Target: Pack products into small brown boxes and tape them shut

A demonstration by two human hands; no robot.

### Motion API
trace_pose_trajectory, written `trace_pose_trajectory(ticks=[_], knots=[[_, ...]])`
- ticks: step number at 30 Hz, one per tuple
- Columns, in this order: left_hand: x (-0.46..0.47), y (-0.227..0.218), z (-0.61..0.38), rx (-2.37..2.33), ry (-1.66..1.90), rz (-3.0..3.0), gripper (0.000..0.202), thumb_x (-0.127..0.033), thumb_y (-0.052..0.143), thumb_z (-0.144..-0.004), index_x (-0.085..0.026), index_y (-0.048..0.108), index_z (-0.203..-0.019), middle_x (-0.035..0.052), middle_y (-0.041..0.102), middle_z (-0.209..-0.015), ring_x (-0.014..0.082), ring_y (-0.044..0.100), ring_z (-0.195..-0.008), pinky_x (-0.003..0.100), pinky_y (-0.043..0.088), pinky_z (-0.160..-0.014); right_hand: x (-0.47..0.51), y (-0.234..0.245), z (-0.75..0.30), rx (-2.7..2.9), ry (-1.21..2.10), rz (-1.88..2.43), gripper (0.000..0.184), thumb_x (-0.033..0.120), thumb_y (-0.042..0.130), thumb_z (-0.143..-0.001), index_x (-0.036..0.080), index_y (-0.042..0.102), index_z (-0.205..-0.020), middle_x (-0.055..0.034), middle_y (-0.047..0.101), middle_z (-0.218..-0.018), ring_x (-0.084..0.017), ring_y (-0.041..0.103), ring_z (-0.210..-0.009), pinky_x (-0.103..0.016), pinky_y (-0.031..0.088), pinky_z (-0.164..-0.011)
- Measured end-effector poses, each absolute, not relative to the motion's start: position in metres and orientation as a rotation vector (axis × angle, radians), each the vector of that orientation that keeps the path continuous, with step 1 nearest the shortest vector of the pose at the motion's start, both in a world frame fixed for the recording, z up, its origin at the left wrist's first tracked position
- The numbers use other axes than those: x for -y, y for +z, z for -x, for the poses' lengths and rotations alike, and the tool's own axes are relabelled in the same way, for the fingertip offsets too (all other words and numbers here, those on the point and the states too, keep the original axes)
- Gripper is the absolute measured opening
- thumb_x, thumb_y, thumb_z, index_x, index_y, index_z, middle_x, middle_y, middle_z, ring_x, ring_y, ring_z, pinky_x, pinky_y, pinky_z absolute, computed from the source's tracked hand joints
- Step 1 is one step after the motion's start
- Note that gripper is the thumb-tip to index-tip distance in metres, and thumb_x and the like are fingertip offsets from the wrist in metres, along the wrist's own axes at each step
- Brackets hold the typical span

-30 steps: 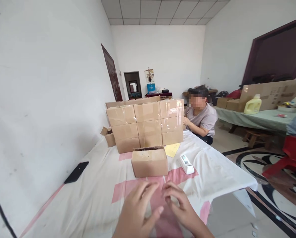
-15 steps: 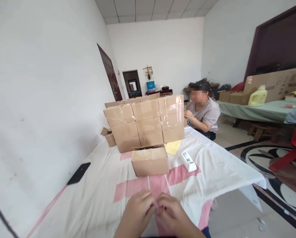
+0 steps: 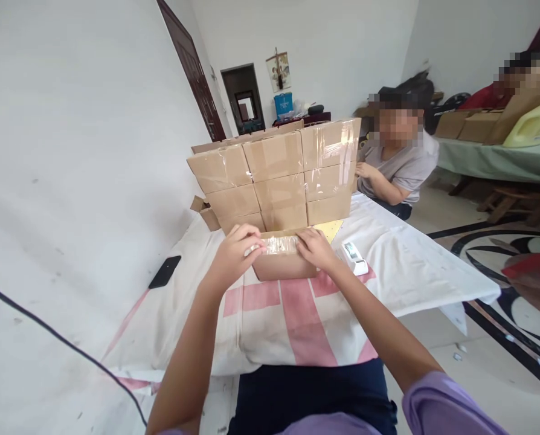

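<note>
A small brown cardboard box (image 3: 282, 269) stands on the white cloth with pink bands (image 3: 297, 314). A strip of clear tape (image 3: 276, 244) runs across the box's top between my hands. My left hand (image 3: 234, 251) is curled at the box's left top edge, pinching one end of the strip. At the right top edge, my right hand (image 3: 316, 249) has its fingers bent onto the other end. Both arms reach forward from the bottom of the view.
A wall of taped boxes (image 3: 274, 175) stands right behind the small box. A white tape dispenser (image 3: 355, 258), a yellow sheet (image 3: 330, 228), a black phone (image 3: 165, 272) and an open box (image 3: 204, 212) lie around. A person (image 3: 397, 166) sits at the table's far right.
My hands moved from near my body forward onto the small box, carrying the tape strip over its top. The view tilted down and closer.
</note>
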State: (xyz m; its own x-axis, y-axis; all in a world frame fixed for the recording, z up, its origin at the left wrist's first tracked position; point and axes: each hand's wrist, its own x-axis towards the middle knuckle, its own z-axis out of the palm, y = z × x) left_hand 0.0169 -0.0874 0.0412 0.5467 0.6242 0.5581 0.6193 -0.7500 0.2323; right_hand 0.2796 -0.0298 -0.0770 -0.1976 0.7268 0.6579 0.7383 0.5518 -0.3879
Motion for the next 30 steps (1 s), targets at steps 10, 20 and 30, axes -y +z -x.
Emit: trace_pose_trajectory(ticks=[10, 20, 30], knots=[[-0.019, 0.036, -0.06, -1.02, 0.345, -2.348, 0.017, -0.033, 0.065, -0.081, -0.019, 0.073, -0.085, 0.0033, 0.077, -0.09, 0.0193, 0.07, -0.087, 0.028, 0.051, -0.075, 0.012, -0.119, -0.271, 1.679, 0.129, 1.115, 0.028, 0.022, 0.05, -0.093, 0.022, 0.075, -0.106, -0.007, 0.074, -0.118, -0.027, 0.061, -0.12, -0.048, 0.046, -0.104], [-0.059, 0.026, -0.078, -0.953, 0.108, -2.493, 0.012, -0.021, 0.064, -0.072, -0.019, 0.073, -0.079, 0.0023, 0.076, -0.083, 0.0179, 0.069, -0.079, 0.025, 0.046, -0.069, 0.013, -0.115, -0.271, 1.691, 0.168, 1.127, 0.027, 0.021, 0.051, -0.092, 0.023, 0.075, -0.103, -0.0057, 0.073, -0.117, -0.027, 0.061, -0.116, -0.047, 0.046, -0.104], [-0.08, 0.002, -0.079, -0.918, 0.028, -2.424, 0.017, -0.034, 0.066, -0.076, -0.019, 0.07, -0.084, 0.0045, 0.076, -0.09, 0.0186, 0.068, -0.082, 0.026, 0.048, -0.07, 0.012, -0.116, -0.27, 1.66, 0.198, 1.116, 0.026, 0.021, 0.05, -0.092, 0.022, 0.074, -0.102, -0.0064, 0.073, -0.116, -0.027, 0.06, -0.116, -0.046, 0.045, -0.104]])
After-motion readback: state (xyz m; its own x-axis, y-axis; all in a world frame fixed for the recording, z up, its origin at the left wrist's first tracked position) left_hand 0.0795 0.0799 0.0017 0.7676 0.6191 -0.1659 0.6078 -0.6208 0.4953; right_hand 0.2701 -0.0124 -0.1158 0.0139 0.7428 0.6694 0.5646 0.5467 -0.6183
